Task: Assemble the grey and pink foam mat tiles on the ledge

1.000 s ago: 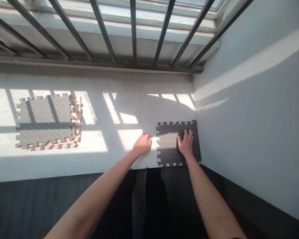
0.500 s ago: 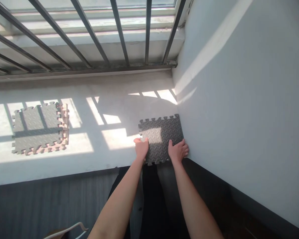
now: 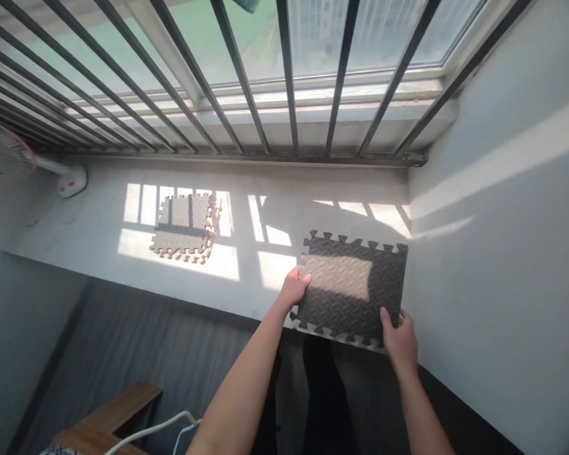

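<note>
A dark grey foam floor tile (image 3: 346,284) with interlocking teeth and a raised tread pattern is held between my two hands at the right end of the white sill. My left hand (image 3: 294,287) grips its left edge, thumb on top. On the lower right edge, my right hand (image 3: 400,338) pinches it, thumb on top and fingers behind. Its right edge is straight, without teeth. Further left on the sill lies a small stack of foam tiles (image 3: 183,222), a grey one on top and pinkish ones showing beneath.
Metal window bars (image 3: 289,95) rise behind the sill (image 3: 246,297). A white wall (image 3: 502,284) stands close on the right. At the left is a fan (image 3: 71,180). A wooden piece of furniture (image 3: 123,404) and a white cable (image 3: 152,430) are at lower left.
The tile now looks larger, raised nearer to the camera. My right hand has shifted to its lower right edge. The view has swung up and left, bringing the fan into sight.
</note>
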`<state>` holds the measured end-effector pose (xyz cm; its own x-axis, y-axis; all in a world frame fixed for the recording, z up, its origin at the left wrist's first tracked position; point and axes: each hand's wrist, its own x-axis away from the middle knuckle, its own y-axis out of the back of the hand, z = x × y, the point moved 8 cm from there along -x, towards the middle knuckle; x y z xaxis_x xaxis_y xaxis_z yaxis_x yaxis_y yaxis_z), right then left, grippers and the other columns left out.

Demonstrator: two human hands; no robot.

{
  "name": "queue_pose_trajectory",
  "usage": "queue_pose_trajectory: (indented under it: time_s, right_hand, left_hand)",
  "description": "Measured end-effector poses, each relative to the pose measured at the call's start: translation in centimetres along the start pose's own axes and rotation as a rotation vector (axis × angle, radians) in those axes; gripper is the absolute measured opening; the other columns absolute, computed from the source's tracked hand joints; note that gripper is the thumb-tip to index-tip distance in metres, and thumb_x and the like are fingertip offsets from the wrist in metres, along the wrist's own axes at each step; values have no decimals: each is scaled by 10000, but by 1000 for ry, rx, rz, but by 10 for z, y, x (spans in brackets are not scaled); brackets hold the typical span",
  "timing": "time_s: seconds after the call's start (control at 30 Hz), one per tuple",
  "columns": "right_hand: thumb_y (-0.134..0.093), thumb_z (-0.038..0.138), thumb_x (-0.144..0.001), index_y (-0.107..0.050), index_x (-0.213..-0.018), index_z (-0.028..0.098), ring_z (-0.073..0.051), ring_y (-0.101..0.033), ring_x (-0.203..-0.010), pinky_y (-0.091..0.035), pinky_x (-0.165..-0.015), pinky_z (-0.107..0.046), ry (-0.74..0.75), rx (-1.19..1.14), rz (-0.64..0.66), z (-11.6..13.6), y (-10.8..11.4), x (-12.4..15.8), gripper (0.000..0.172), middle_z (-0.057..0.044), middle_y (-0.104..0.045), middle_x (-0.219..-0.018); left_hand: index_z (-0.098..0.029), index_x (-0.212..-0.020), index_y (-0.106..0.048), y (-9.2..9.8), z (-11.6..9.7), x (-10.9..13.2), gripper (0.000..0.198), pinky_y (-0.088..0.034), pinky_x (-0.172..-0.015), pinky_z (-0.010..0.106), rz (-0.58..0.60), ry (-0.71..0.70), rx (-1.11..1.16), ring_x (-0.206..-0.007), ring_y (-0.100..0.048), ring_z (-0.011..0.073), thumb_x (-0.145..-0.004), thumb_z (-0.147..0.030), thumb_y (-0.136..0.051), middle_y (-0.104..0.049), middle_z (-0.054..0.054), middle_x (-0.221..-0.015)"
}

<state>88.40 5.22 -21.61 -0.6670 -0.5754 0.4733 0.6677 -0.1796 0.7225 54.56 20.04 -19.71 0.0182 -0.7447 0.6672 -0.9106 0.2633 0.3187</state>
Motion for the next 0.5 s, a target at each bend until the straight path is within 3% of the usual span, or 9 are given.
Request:
queue_pose_trajectory:
  time_s: [0.1, 0.17, 0.33, 0.5]
  right_hand:
    - [-626, 746, -788, -749, -1232, 173, -409, -764, -1137, -610, -1038, -550, 29, -289, 359, 28, -51, 14, 735, -178, -819, -1138]
    - [-693, 721, -777, -764, -1181, 218, -385, -791, -1084, -647, -986, -529, 95, -396, 497, 65, -87, 36, 648, -124, -842, -1077]
    - [-710, 627, -802, -767, -1161, 198, -402, -778, -1140, -629, -1034, -565, 269, -327, 469, 182, -182, 105, 562, -137, -848, -1140]
    - [-599, 560, -915, -716, -1293, 184, -352, -762, -1179, -625, -1036, -508, 391, -385, 541, 307, -317, 180, 546, -152, -808, -1293]
  left_hand:
    - [-242, -1112, -724, 75, 4, -7, 190, -405, -606, 286, -74, -2, 82, -590, -485, 153, -951, -328, -671, -474, -56, -649]
    - [-232, -1180, -738, 133, 12, -11, 252, -415, -630, 289, -182, -5, 50, -610, -509, 161, -949, -325, -694, -497, -54, -654]
    - [-180, -1341, -739, 290, 45, -19, 422, -503, -780, 304, -498, -4, -102, -843, -699, 220, -958, -356, -732, -726, 46, -903]
    - [-96, -1513, -627, 453, 84, -38, 593, -517, -1026, 371, -764, 28, -209, -1239, -716, 334, -991, -371, -692, -742, 221, -1328]
